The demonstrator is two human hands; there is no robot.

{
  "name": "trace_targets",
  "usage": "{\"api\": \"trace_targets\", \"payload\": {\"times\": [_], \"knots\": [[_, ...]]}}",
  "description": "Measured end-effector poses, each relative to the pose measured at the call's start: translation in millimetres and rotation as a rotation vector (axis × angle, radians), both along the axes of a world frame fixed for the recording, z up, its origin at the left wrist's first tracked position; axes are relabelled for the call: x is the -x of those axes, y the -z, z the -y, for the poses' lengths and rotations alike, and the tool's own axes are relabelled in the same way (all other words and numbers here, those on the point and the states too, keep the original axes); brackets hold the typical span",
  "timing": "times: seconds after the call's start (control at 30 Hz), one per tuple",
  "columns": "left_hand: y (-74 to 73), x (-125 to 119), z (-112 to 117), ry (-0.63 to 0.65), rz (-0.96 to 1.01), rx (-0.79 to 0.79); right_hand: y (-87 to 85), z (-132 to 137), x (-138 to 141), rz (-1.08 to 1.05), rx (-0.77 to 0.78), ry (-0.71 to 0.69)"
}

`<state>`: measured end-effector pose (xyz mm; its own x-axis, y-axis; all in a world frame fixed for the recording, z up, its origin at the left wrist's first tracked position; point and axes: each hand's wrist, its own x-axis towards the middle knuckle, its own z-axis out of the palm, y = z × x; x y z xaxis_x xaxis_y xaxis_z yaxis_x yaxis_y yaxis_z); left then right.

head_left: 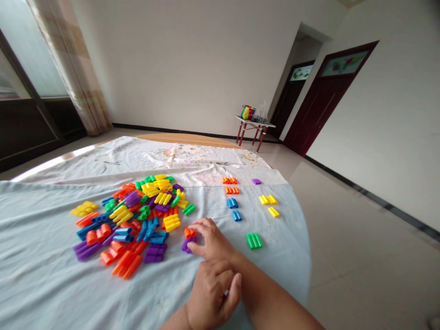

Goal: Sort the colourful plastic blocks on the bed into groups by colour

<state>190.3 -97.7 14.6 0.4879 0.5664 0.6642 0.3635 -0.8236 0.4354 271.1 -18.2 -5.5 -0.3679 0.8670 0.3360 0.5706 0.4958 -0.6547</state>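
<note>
My right hand [210, 241] reaches in from the lower right. Its thumb and forefinger close around an orange plastic tube block [189, 233] and a purple tube block [187, 245], which sit against each other on the cloth. Nearer to me, my left hand [215, 291] is loosely curled beside my right forearm, with nothing visible in its fingers. A mixed heap of orange, yellow, blue, green and purple tube blocks [129, 229] lies to the left. A yellow block [172, 222] is at its near right side, close to my right fingertips.
Right of my hands lie orange [231, 190], blue [237, 216], yellow [273, 211], purple [256, 181] and green blocks [254, 240], set apart. A pale blue cloth [285, 270] covers the round table. A small side table [256, 123] with bags stands by the far wall.
</note>
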Motion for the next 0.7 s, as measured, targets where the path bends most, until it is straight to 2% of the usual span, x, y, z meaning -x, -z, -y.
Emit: {"api": "trace_targets", "payload": {"times": [0.13, 0.3, 0.53, 0.7], "knots": [[2.0, 0.3, -0.5, 0.008, -0.013, 0.002, 7.3, -2.6, 1.7, 0.0, -0.013, 0.007], [-0.3, -1.4, 0.3, 0.046, -0.058, -0.008, 8.3, -4.8, 1.6, -0.029, -0.041, 0.003], [-14.3, -4.0, -3.6, 0.054, -0.233, -0.007, 10.7, -7.4, -1.1, -0.072, -0.036, 0.009], [-21.1, 6.7, -13.1, 0.02, -0.348, 0.028, 11.9, -9.8, -2.8, -0.155, -0.035, 0.071]]}}
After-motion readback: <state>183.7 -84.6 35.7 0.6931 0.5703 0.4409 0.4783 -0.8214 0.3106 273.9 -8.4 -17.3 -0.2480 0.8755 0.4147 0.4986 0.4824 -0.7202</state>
